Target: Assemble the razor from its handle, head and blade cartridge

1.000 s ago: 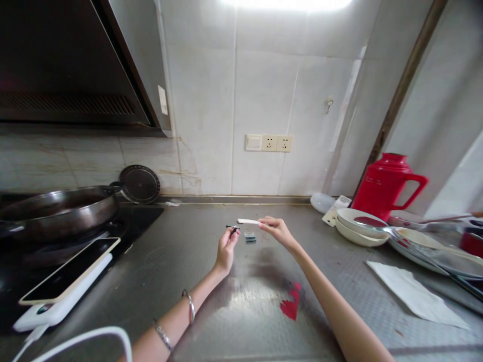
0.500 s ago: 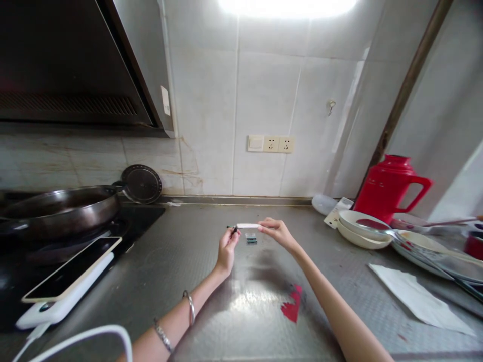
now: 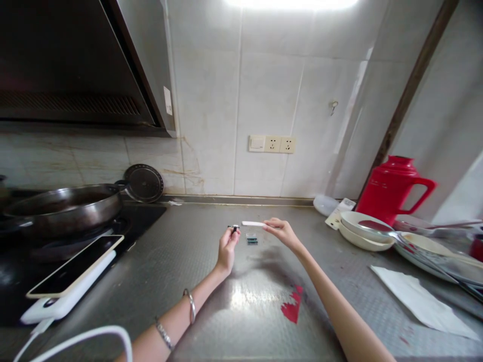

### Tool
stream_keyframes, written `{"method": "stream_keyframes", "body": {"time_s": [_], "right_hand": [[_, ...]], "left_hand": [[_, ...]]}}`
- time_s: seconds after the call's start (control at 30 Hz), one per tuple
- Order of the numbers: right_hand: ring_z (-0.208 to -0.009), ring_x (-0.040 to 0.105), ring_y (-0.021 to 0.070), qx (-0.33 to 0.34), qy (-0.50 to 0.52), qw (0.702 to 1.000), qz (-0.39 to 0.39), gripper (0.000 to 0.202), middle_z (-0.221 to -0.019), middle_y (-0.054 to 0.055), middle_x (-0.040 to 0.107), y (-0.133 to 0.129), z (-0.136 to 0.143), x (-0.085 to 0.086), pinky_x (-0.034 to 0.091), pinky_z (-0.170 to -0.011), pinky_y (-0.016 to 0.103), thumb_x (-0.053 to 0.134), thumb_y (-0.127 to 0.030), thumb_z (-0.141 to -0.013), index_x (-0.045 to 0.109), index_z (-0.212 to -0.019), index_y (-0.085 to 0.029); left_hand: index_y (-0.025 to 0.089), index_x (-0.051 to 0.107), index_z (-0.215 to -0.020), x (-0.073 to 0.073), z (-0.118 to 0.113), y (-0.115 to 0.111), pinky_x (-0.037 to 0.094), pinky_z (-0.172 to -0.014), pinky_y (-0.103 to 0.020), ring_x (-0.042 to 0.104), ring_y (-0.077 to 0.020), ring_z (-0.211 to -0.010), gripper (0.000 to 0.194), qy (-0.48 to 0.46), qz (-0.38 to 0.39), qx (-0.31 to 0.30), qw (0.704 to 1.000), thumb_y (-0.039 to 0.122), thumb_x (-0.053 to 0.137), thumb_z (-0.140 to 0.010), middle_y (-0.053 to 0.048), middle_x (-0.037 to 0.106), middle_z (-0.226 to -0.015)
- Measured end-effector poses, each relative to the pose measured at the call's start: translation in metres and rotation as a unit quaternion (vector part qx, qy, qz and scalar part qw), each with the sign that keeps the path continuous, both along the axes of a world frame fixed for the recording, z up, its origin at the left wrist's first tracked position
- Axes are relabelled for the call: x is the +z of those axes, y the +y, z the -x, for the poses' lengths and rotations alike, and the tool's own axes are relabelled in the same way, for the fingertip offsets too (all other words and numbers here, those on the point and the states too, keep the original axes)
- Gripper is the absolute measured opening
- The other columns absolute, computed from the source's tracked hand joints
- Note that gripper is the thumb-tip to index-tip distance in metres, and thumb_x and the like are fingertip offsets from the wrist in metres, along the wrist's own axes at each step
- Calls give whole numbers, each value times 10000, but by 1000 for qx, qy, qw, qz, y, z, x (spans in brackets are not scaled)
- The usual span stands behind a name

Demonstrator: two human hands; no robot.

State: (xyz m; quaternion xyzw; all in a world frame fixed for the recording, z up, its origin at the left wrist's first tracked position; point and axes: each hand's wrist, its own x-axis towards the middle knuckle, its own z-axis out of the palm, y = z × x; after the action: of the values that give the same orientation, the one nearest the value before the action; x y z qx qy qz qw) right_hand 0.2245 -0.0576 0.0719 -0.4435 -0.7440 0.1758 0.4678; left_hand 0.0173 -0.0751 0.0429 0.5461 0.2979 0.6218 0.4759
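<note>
The right hand's fingers [image 3: 268, 225] pinch the white stick [image 3: 252, 223], its long axis pointing left toward the small black piece [image 3: 234, 229] clamped in the left fingers [image 3: 228, 238].

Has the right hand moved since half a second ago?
Yes: the right hand has shifted slightly right against the wall socket panel, drawing the white stick with it.

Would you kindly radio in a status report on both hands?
Left hand pinching small black piece. Right hand holding slim white stick. Close by, small dark pieces on metal counter.
</note>
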Motion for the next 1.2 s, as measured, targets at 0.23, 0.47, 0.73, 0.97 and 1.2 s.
{"method": "stream_keyframes", "body": {"time_s": [0.23, 0.47, 0.73, 0.97, 1.2], "right_hand": [[-714, 529, 171, 18, -8, 1000, -1, 384, -726, 42, 604, -2, 5, 2, 401, -670, 279, 557, -521, -776, 730, -872, -193], [-737, 528, 175, 13, 6, 1000, -10, 375, -757, 49, 616, -11, 12, 11, 397, -681, 278, 537, -507, -796, 723, -877, -191], [-740, 544, 184, -19, 0, 1000, 0, 362, -770, 56, 639, -8, 6, 7, 402, -698, 290, 561, -498, -782, 730, -862, -189], [-721, 534, 173, 1, -18, 1000, -5, 355, -753, 47, 635, -11, 10, 11, 399, -688, 284, 549, -496, -792, 733, -868, -202], [-734, 529, 169, 26, -3, 1000, -16, 365, -762, 52, 633, -12, 11, 12, 396, -691, 273, 546, -486, -800, 725, -898, -183]], "left_hand": [[175, 521, -728, 2, -1, 0, 305, -581, -232, 355, -121, -600, 331, 3, -10, 1, 1000, 504, 517, -769, 16, 407, -619], [175, 523, -726, 2, -1, -3, 304, -592, -234, 356, -122, -602, 323, 12, -16, -5, 1000, 494, 514, -781, 16, 418, -627], [173, 516, -743, 2, -1, -7, 300, -596, -233, 353, -121, -602, 296, 33, -32, -21, 999, 458, 482, -816, 15, 418, -641], [174, 530, -766, -2, -1, -4, 310, -633, -244, 390, -132, -637, 284, 45, -38, -18, 998, 447, 476, -823, 2, 462, -673], [168, 526, -781, -3, -1, -4, 313, -628, -238, 386, -131, -639, 321, 63, -33, -12, 997, 482, 466, -815, 6, 448, -663]]}}
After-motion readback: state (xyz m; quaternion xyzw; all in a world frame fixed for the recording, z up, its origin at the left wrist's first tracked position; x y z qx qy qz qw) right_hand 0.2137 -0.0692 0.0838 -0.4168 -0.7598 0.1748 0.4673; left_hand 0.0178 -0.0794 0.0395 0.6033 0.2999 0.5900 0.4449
